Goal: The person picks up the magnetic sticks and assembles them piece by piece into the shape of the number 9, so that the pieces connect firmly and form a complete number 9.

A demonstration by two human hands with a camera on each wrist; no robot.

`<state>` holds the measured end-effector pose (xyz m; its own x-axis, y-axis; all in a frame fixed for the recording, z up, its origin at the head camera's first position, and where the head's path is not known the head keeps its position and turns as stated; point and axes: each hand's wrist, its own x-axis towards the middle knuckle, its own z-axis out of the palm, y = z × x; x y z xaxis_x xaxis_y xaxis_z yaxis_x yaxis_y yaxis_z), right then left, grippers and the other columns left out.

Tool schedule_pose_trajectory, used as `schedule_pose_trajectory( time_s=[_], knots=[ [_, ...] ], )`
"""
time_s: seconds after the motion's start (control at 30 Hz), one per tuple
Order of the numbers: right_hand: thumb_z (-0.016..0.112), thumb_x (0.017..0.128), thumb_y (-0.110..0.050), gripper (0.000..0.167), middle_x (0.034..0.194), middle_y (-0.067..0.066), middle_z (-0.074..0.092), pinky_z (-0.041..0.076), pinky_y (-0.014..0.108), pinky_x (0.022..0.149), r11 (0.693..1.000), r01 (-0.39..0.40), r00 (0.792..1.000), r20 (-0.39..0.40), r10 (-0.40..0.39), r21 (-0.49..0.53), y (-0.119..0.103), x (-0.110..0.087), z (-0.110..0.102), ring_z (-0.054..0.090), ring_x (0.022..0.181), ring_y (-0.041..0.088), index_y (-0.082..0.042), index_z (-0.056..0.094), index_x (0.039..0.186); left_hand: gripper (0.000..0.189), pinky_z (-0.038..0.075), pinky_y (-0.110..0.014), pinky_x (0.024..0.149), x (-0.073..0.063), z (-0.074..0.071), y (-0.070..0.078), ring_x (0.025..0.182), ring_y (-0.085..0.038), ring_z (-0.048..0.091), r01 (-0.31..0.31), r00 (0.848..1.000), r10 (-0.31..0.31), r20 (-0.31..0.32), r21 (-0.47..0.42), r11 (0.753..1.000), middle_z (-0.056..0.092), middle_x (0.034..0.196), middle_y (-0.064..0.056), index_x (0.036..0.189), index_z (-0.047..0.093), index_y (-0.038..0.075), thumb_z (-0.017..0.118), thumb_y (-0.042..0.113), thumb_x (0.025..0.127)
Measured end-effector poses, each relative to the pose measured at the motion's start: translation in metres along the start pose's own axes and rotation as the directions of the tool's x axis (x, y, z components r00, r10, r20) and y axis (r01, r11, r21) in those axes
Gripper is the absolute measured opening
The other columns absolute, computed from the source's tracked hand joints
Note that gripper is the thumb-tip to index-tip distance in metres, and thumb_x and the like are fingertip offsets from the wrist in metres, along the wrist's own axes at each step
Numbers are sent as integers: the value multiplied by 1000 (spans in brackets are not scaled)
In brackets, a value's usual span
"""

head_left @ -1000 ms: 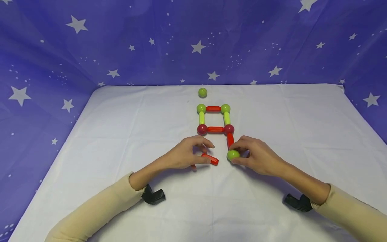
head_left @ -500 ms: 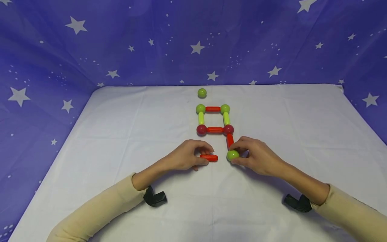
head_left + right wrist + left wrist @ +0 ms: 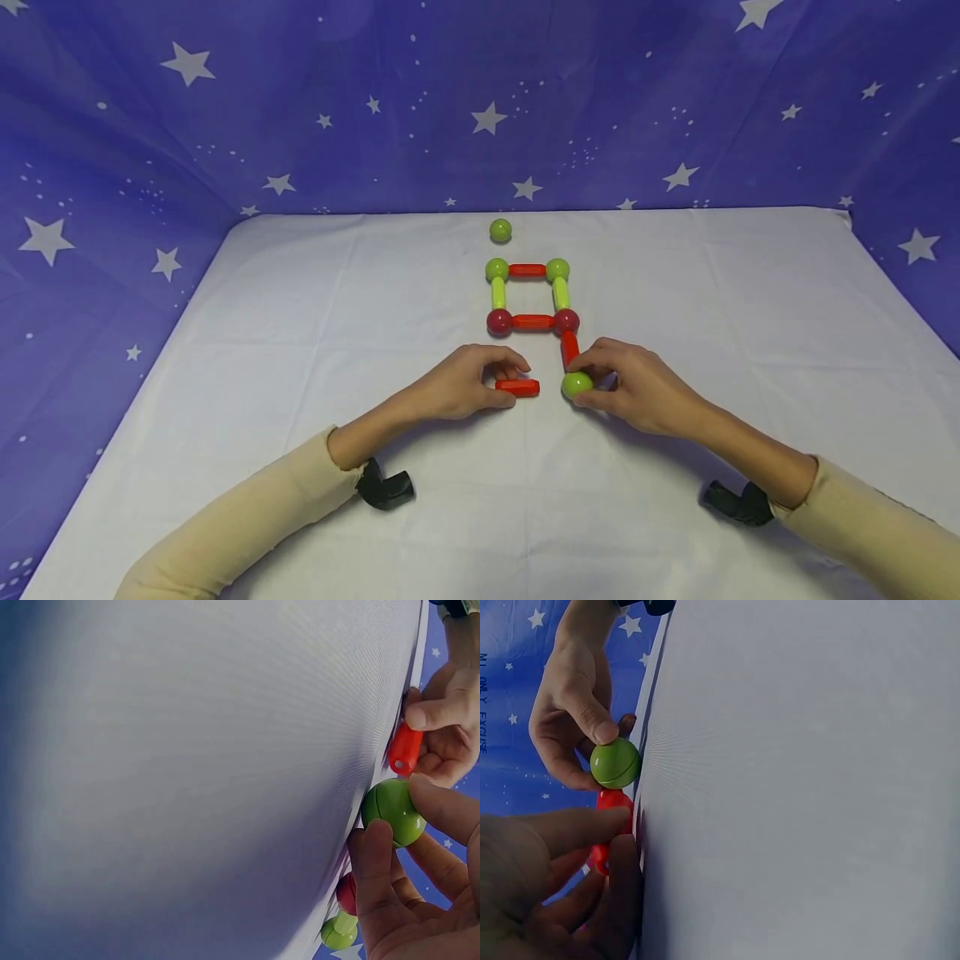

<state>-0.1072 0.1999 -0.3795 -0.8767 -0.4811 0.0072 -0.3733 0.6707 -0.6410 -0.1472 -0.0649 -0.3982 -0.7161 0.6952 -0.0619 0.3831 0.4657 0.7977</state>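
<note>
My left hand [image 3: 461,385] pinches a loose red rod [image 3: 523,388] between thumb and fingers. One end points right toward a green ball [image 3: 574,387], with a gap between them in the head view. My right hand [image 3: 637,390] holds that ball with thumb and fingertips. From the ball, another red rod [image 3: 570,348] runs up to a red ball [image 3: 566,322], the lower right corner of a square of rods and balls. In the right wrist view, the held red rod [image 3: 406,746] shows its end close to the green ball [image 3: 394,814].
The square also has a second red ball [image 3: 499,322], two green balls [image 3: 557,270] at its far corners, red rods [image 3: 533,322] and light green rods [image 3: 498,293]. Beyond it lies a loose green ball [image 3: 500,230]. White cloth [image 3: 375,292] covers the table; a starry blue curtain [image 3: 420,150] hangs behind.
The red rod in my left hand has turned from a slant to nearly level and shifted slightly away from me. My right hand stays on the green ball.
</note>
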Motion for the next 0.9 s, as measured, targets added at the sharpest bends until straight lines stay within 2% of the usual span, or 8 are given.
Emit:
schedule_pose_trajectory(
  time_s=[0.27, 0.53, 0.73, 0.9],
  knots=[
    [83, 80, -10, 31, 96, -9, 63, 55, 29, 72, 1000, 5, 1000, -3, -5, 2, 1, -2, -1, 59, 84, 10, -12, 73, 109, 33, 51, -26, 81, 11, 2, 9, 87, -11, 57, -57, 998, 57, -23, -3, 998, 65, 91, 7, 115, 70, 8, 79, 9, 83],
    [83, 80, -11, 33, 96, -10, 63, 55, 27, 71, 1000, 9, 1000, 3, -9, 6, 0, 0, 0, 59, 83, 10, -11, 73, 111, 30, 51, -26, 75, 14, 5, 12, 85, -13, 56, -63, 998, 63, 5, -28, 998, 65, 90, 7, 115, 71, 9, 77, 9, 85],
    [83, 80, -11, 33, 96, -9, 63, 55, 27, 71, 1000, 2, 1000, 0, -2, 0, -1, 0, 0, 59, 83, 10, -11, 73, 112, 27, 51, -26, 77, 14, 6, 12, 85, -13, 56, -51, 999, 51, 6, -20, 999, 66, 91, 7, 113, 73, 11, 77, 10, 86],
    [82, 81, -12, 33, 96, -9, 63, 55, 27, 72, 1000, -6, 1000, -3, 6, 0, -1, 0, 0, 59, 83, 10, -10, 73, 112, 26, 50, -27, 82, 13, 7, 12, 89, -12, 56, -45, 999, 45, 14, -17, 999, 69, 99, 6, 112, 73, 11, 77, 10, 86]
  ],
)
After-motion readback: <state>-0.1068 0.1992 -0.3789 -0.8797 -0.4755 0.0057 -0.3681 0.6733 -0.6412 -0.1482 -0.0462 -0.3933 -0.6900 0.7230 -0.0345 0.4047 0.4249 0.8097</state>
